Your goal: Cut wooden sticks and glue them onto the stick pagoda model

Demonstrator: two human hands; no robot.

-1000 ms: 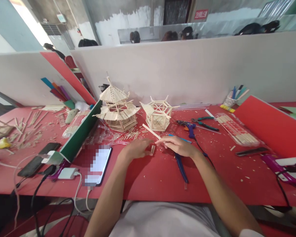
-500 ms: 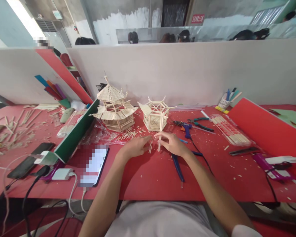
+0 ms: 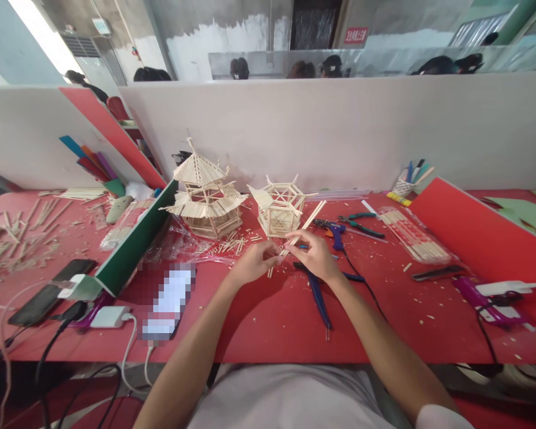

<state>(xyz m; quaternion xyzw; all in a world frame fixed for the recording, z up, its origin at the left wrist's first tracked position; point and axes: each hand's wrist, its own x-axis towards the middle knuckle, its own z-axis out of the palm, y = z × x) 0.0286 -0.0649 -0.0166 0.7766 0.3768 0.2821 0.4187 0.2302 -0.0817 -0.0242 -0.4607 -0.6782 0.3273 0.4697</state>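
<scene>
Far left and nearer me than the open frame (image 3: 280, 208), a phone (image 3: 167, 304) lies where my left forearm (image 3: 201, 339) could nudge it. Just left of the frame stands the roofed tower (image 3: 209, 199), loose offcuts (image 3: 236, 244) spread at its foot. In front of the frame, my left hand (image 3: 254, 263) is curled, thumb and forefinger nearly meeting; whether they grip anything, I can't tell. Short pieces (image 3: 270, 273) sit just below, easily scattered by a careless thumb.

Now the long sticks (image 3: 314, 215), slanting past the frame's right front, pinched in my half-closed right hand (image 3: 313, 255): too loose and they could slip, a swing left could knock the frame. Cutters (image 3: 319, 298), right-front of it, block any low path. Right of the frame, the glue gun (image 3: 338, 236) crowds the sticks' far ends; a snagged cord (image 3: 364, 280) could drag it. Beyond, green-handled pliers (image 3: 370, 229), then a packet (image 3: 414, 235).
</scene>
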